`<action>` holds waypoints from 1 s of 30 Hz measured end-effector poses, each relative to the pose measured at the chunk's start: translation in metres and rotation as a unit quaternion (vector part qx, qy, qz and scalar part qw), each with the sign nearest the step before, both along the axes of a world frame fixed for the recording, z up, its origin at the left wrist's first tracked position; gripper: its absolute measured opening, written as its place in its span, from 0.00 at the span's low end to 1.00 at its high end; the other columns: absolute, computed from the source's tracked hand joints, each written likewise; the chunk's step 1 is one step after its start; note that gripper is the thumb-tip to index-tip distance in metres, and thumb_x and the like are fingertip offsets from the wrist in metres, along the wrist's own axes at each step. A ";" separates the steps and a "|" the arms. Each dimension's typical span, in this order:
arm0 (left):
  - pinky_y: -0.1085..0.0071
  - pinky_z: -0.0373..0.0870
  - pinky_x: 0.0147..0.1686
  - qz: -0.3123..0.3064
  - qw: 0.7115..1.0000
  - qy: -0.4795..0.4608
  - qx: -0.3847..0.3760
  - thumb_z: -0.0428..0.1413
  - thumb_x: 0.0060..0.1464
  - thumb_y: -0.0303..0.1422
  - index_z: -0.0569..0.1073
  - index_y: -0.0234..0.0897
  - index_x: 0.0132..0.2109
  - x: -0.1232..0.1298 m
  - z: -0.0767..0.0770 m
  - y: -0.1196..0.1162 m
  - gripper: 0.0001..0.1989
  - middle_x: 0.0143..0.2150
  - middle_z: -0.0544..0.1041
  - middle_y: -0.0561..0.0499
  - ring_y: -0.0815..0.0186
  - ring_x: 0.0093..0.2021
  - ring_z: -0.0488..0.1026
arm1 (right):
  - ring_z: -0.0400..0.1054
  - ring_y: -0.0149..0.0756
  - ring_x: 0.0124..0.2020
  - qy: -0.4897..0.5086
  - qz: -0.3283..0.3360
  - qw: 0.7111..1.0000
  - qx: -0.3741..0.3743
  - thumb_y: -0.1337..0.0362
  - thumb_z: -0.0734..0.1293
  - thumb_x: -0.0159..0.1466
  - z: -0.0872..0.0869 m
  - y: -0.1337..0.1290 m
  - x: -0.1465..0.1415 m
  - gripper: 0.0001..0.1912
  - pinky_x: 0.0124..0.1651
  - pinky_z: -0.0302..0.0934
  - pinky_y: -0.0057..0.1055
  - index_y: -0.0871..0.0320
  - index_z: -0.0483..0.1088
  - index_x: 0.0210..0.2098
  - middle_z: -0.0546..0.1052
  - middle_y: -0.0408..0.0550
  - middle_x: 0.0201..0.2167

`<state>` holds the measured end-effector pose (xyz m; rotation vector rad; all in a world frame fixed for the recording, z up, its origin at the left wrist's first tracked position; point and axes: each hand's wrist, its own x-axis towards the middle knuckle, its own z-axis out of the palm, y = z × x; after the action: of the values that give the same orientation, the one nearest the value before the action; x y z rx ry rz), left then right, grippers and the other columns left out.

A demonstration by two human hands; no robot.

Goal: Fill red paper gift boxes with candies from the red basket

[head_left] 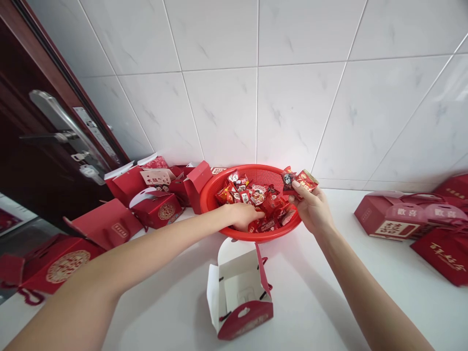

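Observation:
A red plastic basket stands against the tiled wall, holding many small red wrapped candies. My left hand reaches into it from the front, fingers down among the candies; the fingertips are hidden, so any grip is unclear. Over the basket's right rim, my right hand is closed on candy packets, one red and gold, one red and black. In front of the basket sits an open red gift box with a white inside, its flaps spread and nothing seen in it.
Several red gift boxes crowd the left side, some with raised flaps. More boxes and a dark red bag lie at the right. A door with a metal handle is at the left.

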<state>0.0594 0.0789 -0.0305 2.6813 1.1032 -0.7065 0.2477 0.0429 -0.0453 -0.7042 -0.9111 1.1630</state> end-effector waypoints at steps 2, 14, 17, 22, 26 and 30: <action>0.65 0.69 0.32 -0.010 1.000 0.009 0.006 0.62 0.48 0.30 0.73 0.37 0.59 0.001 0.000 0.005 0.29 0.44 0.81 0.39 0.50 0.38 0.77 | 0.68 0.30 0.27 0.005 0.000 1.000 -0.003 0.55 0.82 0.48 0.000 0.000 0.000 0.18 0.27 0.64 0.28 0.57 0.76 0.30 0.78 0.45 0.31; 0.71 0.70 0.46 0.073 0.983 -0.166 0.014 0.60 0.52 0.33 0.73 0.40 0.60 -0.032 0.022 0.045 0.27 0.54 0.79 0.48 0.59 0.48 0.76 | 0.63 0.26 0.23 0.025 0.009 1.000 -0.011 0.56 0.83 0.46 0.000 0.000 0.001 0.18 0.28 0.66 0.28 0.58 0.76 0.29 0.77 0.43 0.29; 0.69 0.70 0.46 0.044 0.995 -0.093 -0.018 0.66 0.43 0.37 0.72 0.42 0.62 -0.029 0.024 0.033 0.36 0.54 0.78 0.46 0.53 0.51 0.75 | 0.63 0.26 0.23 0.027 0.007 1.000 -0.012 0.56 0.83 0.45 0.000 0.000 0.001 0.19 0.28 0.66 0.27 0.57 0.76 0.28 0.76 0.42 0.28; 0.61 0.71 0.41 -0.005 0.996 0.063 0.059 0.67 0.40 0.37 0.76 0.41 0.58 -0.014 0.014 0.014 0.34 0.53 0.78 0.38 0.44 0.49 0.75 | 0.65 0.27 0.26 0.025 0.002 1.000 -0.011 0.56 0.83 0.44 0.001 0.000 -0.001 0.19 0.27 0.64 0.25 0.57 0.77 0.29 0.78 0.43 0.31; 0.66 0.67 0.37 -0.033 0.994 0.007 0.104 0.60 0.50 0.32 0.80 0.44 0.50 -0.017 0.009 0.027 0.18 0.44 0.82 0.46 0.53 0.42 0.77 | 0.66 0.27 0.25 0.032 0.000 0.999 -0.013 0.57 0.84 0.43 0.002 0.000 -0.001 0.19 0.27 0.64 0.26 0.58 0.77 0.28 0.78 0.44 0.30; 0.70 0.65 0.37 0.010 0.991 -0.076 0.110 0.56 0.59 0.32 0.78 0.45 0.53 -0.033 0.011 0.047 0.16 0.43 0.82 0.50 0.58 0.42 0.77 | 0.64 0.26 0.22 0.029 0.003 0.999 -0.015 0.56 0.84 0.43 0.000 0.001 0.000 0.19 0.27 0.65 0.26 0.58 0.77 0.28 0.77 0.43 0.27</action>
<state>0.0263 0.1259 -0.0198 2.8429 1.2309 -0.3875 0.2476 0.0437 -0.0454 -0.6894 -0.8493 1.1978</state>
